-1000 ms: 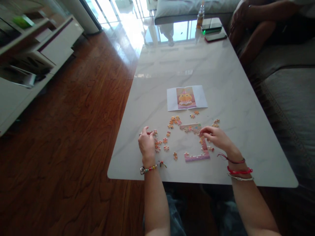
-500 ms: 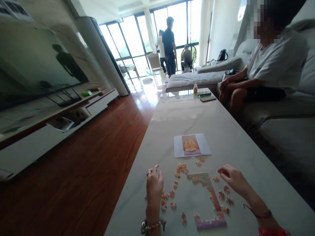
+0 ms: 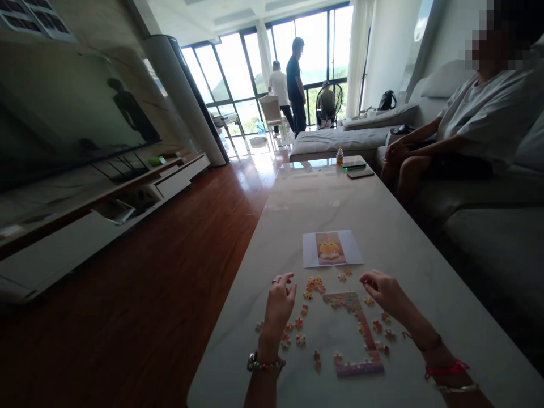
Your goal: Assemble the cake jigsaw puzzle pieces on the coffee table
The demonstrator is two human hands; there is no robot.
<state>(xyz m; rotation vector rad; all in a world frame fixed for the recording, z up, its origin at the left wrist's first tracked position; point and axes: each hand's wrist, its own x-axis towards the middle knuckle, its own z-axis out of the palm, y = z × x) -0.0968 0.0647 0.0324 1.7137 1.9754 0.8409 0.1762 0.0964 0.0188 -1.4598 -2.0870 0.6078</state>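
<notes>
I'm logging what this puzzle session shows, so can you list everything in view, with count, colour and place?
table: one, pale marble, centre
reference picture: one, white sheet with orange figure, mid table
joined puzzle section: one, pink, L-shaped, between the hands
loose puzzle pieces: many, orange-pink, scattered around the section
bottle: one, orange, far end of table
phones: two, dark, far end
seated person: one, white shirt, sofa right
standing people: two, by windows
TV: one, dark, left wall
left hand: raised over loose pieces, ring, beaded bracelet
right hand: above the section's top corner, red bracelets
</notes>
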